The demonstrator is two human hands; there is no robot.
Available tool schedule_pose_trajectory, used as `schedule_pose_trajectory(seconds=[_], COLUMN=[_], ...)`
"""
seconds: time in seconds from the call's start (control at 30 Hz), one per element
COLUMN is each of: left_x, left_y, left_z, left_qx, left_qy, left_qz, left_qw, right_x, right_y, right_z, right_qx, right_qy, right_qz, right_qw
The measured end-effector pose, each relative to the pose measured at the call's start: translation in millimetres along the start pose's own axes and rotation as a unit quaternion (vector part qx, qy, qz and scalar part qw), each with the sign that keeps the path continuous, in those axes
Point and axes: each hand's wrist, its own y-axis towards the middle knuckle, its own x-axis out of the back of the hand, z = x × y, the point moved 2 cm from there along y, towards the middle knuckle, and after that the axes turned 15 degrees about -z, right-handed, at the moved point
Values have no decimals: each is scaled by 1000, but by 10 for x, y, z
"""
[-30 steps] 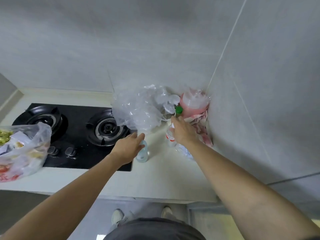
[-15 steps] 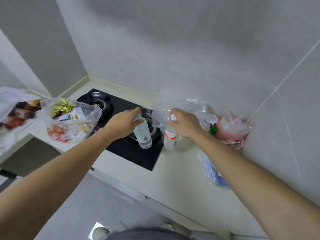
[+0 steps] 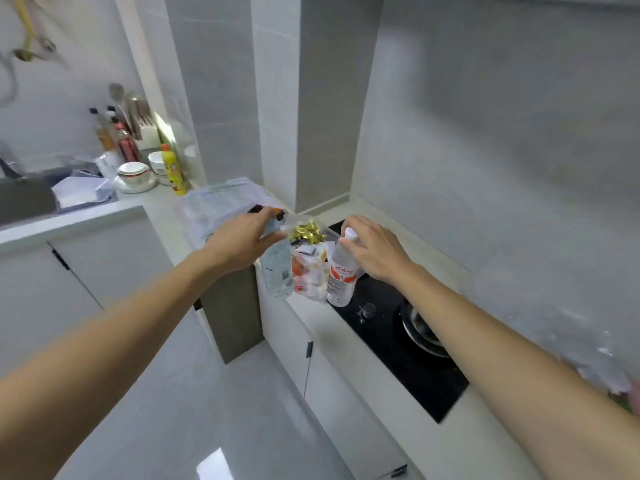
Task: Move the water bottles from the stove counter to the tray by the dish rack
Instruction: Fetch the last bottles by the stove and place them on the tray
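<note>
My left hand (image 3: 242,239) grips a clear water bottle (image 3: 278,271) by its top; the bottle hangs in the air off the counter's end. My right hand (image 3: 372,249) grips a second clear bottle (image 3: 341,277) with a red-and-white label and white cap, held above the left edge of the black stove (image 3: 398,327). Far left, on the other counter, a pale tray (image 3: 83,194) lies beside the sink, with bowls and a dish rack (image 3: 138,126) behind it.
A clear bag of snacks (image 3: 310,261) sits between the two bottles on the stove counter (image 3: 353,358). A yellow squeeze bottle (image 3: 173,169), stacked bowls (image 3: 133,173) and sauce bottles stand near the tray. A plastic bag (image 3: 221,202) lies on the counter corner. Floor lies below.
Both hands have lifted the bottles off the counter and carried them left, past the stove. The view has swung left, bringing the sink counter and tray into sight.
</note>
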Motion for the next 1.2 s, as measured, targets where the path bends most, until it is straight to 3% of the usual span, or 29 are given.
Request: schedule_pose_trajectory(seconds=[0.23,0.53,0.67,0.9,1.2], left_x=[1142,2103,2456,3107,3899], left_y=[-404,-1150,-1417,-1872,-2655], left_z=[1586,3404,4157,5041,5965], left_qx=[117,273,346,482,552], left_qy=[92,238,276,275,300], left_qz=[-36,-73,-77,-166,-256], left_qw=[988,929,894,815,735], right_x=[-1020,-2528,-3239,-4155,-4978], right_y=[900,1904,2303,2833,2920], right_z=[1685,3719,4552,6007,7769], right_qx=[100,237,300,421,470], right_qy=[86,172,211,253,324], right_qz=[37,78,110,163,216], right_qw=[991,953,924,856,792])
